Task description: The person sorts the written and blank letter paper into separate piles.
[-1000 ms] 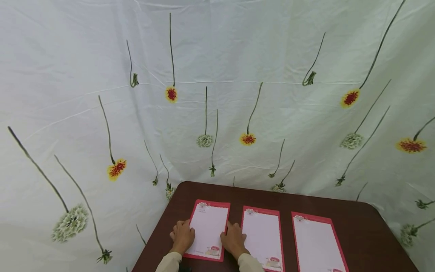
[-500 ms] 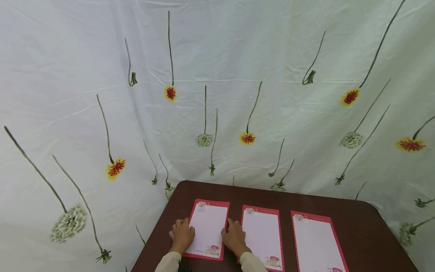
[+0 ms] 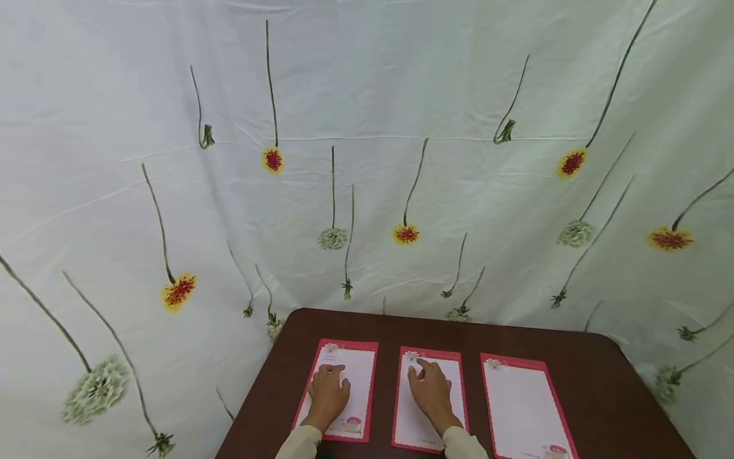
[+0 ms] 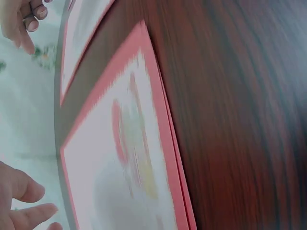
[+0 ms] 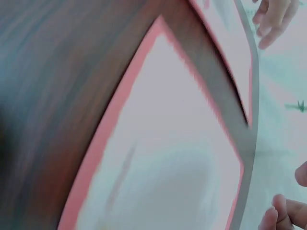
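Note:
Three red-bordered pads of notepaper lie in a row on the dark table, each with a flower print at the top left. Over the left pad (image 3: pixel 360 389) hovers my left hand (image 3: pixel 329 396), fingers loosely bent and holding nothing. My right hand (image 3: pixel 431 392) is over the middle pad (image 3: pixel 403 421), thumb and forefinger apart with nothing between them. In the left wrist view the left pad (image 4: pixel 105 158) shows layered edges, and the left hand's fingertips (image 4: pixel 33 191) are raised above it. The right wrist view has the middle pad (image 5: pixel 158 120) beneath the right hand's fingers (image 5: pixel 280 211).
The right pad (image 3: pixel 522 401) lies apart from both hands. Dark wood tabletop (image 3: pixel 596 382) extends to its right. A pale curtain (image 3: pixel 367 95) with printed flowers hangs behind the table's far edge.
Both hands have left the sides of the left pad. The left hand has come over that pad, and the right hand has shifted right over the middle pad. The head view has turned slightly right.

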A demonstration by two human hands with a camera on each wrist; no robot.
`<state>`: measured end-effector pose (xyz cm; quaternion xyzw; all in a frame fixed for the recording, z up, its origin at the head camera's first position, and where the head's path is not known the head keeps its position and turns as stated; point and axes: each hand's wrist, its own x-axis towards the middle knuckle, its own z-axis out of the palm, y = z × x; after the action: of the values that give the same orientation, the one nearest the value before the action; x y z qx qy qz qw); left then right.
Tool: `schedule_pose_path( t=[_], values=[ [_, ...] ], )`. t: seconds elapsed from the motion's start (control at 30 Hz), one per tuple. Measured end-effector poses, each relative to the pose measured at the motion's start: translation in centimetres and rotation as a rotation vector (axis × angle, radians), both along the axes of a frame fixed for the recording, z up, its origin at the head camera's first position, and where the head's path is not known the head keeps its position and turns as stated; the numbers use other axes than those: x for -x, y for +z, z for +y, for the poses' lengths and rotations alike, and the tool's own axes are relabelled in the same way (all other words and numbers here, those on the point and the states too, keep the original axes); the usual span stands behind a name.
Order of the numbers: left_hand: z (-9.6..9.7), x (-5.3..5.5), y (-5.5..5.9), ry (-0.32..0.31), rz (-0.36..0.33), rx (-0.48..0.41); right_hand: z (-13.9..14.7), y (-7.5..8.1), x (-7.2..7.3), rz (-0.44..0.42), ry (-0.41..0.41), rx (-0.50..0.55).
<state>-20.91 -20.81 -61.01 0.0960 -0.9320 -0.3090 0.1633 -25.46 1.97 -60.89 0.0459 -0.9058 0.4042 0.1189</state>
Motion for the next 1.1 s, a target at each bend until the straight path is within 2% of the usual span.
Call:
schedule_pose_path(
  t=[0.13, 0.23, 0.37, 0.47, 0.6, 0.7, 0.8, 0.9, 1.1],
  values=[
    [2.2, 0.3, -0.7, -0.071, 0.010, 0.003, 3.7, 0.0, 0.1, -0.019, -0.074, -0.035],
    [3.7, 0.6, -0.8, -0.108, 0.013, 0.010, 6.4, -0.1, 0.0, -0.056, -0.119, -0.063],
    [5.4, 1.0, -1.0, -0.164, 0.002, 0.001, 9.3, -0.6, -0.5, -0.123, -0.142, -0.117],
    [6.5, 1.2, -0.7, -0.205, -0.034, -0.007, 10.6, -1.0, -0.9, -0.163, -0.161, -0.169],
    [8.0, 1.3, -1.3, -0.249, -0.046, 0.014, 11.5, -1.2, -1.3, -0.217, -0.186, -0.229],
    [8.9, 1.3, -2.8, -0.275, -0.041, 0.034, 11.7, -1.3, -1.7, -0.253, -0.177, -0.256],
    [9.7, 1.2, -3.5, -0.301, -0.058, 0.065, 11.8, -1.3, -2.2, -0.259, -0.159, -0.273],
    [10.1, 1.0, -3.6, -0.307, -0.081, 0.086, 11.5, -1.4, -2.6, -0.257, -0.135, -0.273],
    [10.8, 0.6, -2.6, -0.297, -0.134, 0.075, 10.9, -2.1, -2.7, -0.258, -0.122, -0.291]
  ],
)
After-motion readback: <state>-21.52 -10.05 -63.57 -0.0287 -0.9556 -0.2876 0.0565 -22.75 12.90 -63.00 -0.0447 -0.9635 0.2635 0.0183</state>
